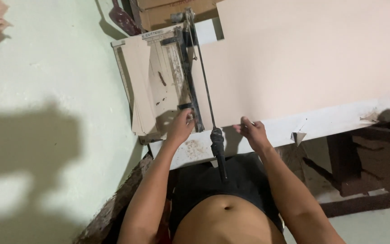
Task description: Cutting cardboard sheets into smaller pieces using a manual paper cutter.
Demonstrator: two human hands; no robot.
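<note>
A guillotine paper cutter point(183, 68) stands on a white table point(330, 122), its long blade arm point(206, 90) raised with the black handle point(218, 151) pointing toward me. A large pale pink sheet point(294, 58) lies across the table to the right of the blade. My left hand point(180, 126) rests on the near end of the cutter's clamp bar. My right hand point(250, 132) pinches the near edge of the pink sheet. A stack of cut pink sheets point(141, 86) sits on the cutter's bed at the left.
A pale green wall point(46, 113) fills the left side, with shadows on it. Cardboard boxes point(168, 13) stand behind the cutter. Dark wooden table legs point(362, 158) show at the right, and the table's front edge has a torn spot point(299, 135).
</note>
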